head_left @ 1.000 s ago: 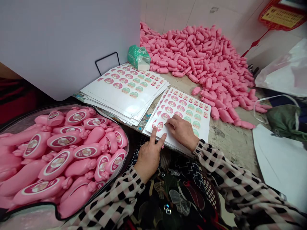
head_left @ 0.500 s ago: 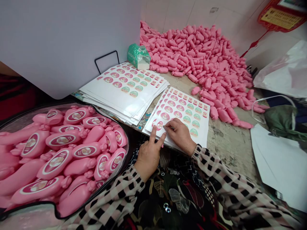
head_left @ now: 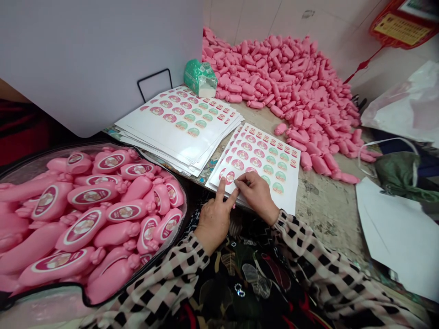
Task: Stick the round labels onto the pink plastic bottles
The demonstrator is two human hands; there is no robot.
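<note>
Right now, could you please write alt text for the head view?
A person's left hand and right hand touch a sheet of pink and green stickers; pink bottles, many labelled, lie in a black-rimmed container at left, with a heap of bottles behind.

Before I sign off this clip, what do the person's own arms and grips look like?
The left grip and right grip are bare, ungloved hands. The left sleeve and right sleeve are loose, checked in black, white and pale pink, and gathered at the wrists. Between them shows a dark, leaf-print garment with shiny round ornaments.
</note>
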